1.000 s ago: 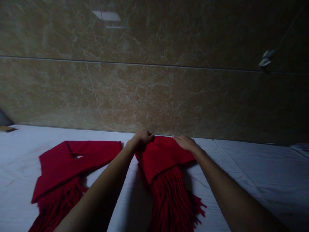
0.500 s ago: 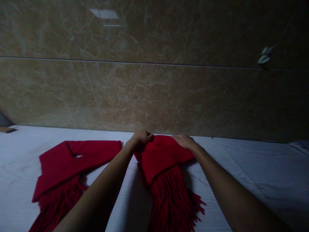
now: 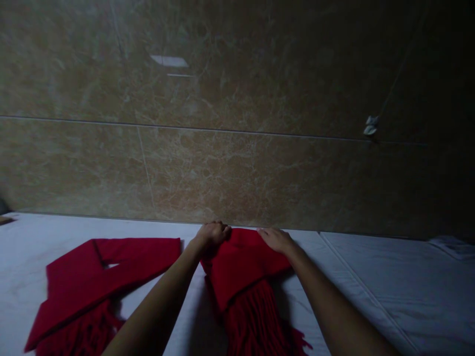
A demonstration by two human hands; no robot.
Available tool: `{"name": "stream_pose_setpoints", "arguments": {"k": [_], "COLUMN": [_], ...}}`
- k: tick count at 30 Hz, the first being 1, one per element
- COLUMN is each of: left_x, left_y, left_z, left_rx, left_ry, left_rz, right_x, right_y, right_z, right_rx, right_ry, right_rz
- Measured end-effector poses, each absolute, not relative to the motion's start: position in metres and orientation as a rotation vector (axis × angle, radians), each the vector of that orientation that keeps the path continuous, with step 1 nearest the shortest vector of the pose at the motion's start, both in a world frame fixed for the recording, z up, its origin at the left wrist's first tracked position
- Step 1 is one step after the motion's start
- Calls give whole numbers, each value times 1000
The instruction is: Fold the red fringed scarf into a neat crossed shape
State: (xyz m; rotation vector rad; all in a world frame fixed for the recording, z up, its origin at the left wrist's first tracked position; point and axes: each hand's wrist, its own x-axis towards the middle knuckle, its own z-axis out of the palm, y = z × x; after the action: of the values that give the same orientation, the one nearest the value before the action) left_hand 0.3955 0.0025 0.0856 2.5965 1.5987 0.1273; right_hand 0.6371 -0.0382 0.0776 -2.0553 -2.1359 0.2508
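Observation:
A folded red scarf [image 3: 245, 269] with a long fringe lies on a white bed sheet [image 3: 371, 291], close to the wall. My left hand [image 3: 212, 233] is curled closed on the scarf's far left corner. My right hand [image 3: 273, 239] lies on its far right edge with the fingers flat and stretched out. A second red fringed scarf [image 3: 92, 277] lies folded on the sheet to the left, apart from both hands.
A brown marble-tiled wall [image 3: 237, 148] rises right behind the bed. A small white fitting [image 3: 370, 126] with a thin cord hangs on the wall at the right. Pale bedding [image 3: 451, 246] shows at the far right edge.
The view has tilted up, so the scarves and hands sit lower in the picture. Both hands stay on the same scarf at its far edge.

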Motion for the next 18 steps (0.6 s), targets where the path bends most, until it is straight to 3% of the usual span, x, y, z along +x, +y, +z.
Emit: {"name": "stream_pose_setpoints", "arguments": {"k": [9,13,18], "left_x": [356,265,134], "left_y": [-4,-5,-21], "left_z": [139,163,169], "left_rx": [2682,2477,2147], "left_ry": [1532,1648,2052], "left_rz": [275,383,488], "right_x": [652,696,703], "right_y": [-44,-60,-76], "right_z": [101,77,84], "right_rx": [-1982,-1938,-1438], "right_ry": [-1877,-1659,-1433], "right_rz": [202,223,14]}}
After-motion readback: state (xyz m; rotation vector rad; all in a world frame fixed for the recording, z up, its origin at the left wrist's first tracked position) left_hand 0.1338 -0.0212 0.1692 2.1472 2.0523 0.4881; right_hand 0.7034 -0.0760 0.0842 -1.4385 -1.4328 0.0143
